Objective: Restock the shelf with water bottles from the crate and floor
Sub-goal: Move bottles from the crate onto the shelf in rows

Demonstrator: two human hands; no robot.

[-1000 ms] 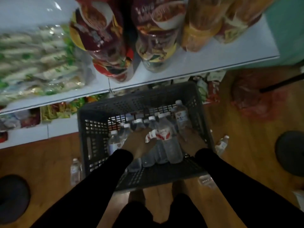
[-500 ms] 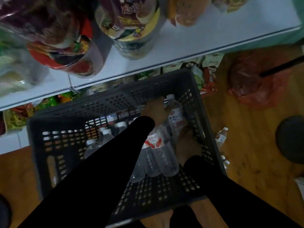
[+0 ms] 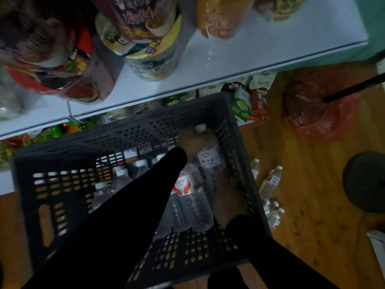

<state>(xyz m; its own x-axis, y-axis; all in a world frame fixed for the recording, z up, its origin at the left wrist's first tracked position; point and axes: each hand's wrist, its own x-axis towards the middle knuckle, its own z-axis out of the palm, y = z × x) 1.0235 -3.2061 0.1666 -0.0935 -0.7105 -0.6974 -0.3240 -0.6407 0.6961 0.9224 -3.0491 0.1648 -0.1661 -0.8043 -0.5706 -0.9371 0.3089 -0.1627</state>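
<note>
The crate (image 3: pixel 52 197) serves as the landmark. At its near right corner the right hand (image 3: pixel 228 197) is lowered among the lying bottles; its fingers are lost in shadow, so whether anything is gripped cannot be told. Just beside it, on the crate floor, a red-labelled bottle (image 3: pixel 185 186) is seen lying with others against it, presumably left as stock to be taken later. Further in, toward the crate's far right corner, the left hand (image 3: pixel 187 142) is curled round the neck of a white-labelled bottle (image 3: pixel 209 161), held cap-up, which is judged a grip chosen for lifting it clear of the wall. At the crate's far left side several upright capped bottles (image 3: pixel 120 178) are packed together.

Outside the crate's right wall, loose bottles (image 3: pixel 270 182) are scattered on the wooden floor (image 3: pixel 312 205). Beyond the crate's far rim the white shelf (image 3: pixel 229 65) is overhung, and large instant-noodle tubs (image 3: pixel 150 46) are stacked upon it, so free room is limited there. The far rim and the shelf edge above it are likely to obstruct a straight lift. Snack packets (image 3: pixel 243 103) are seen below the shelf.
</note>
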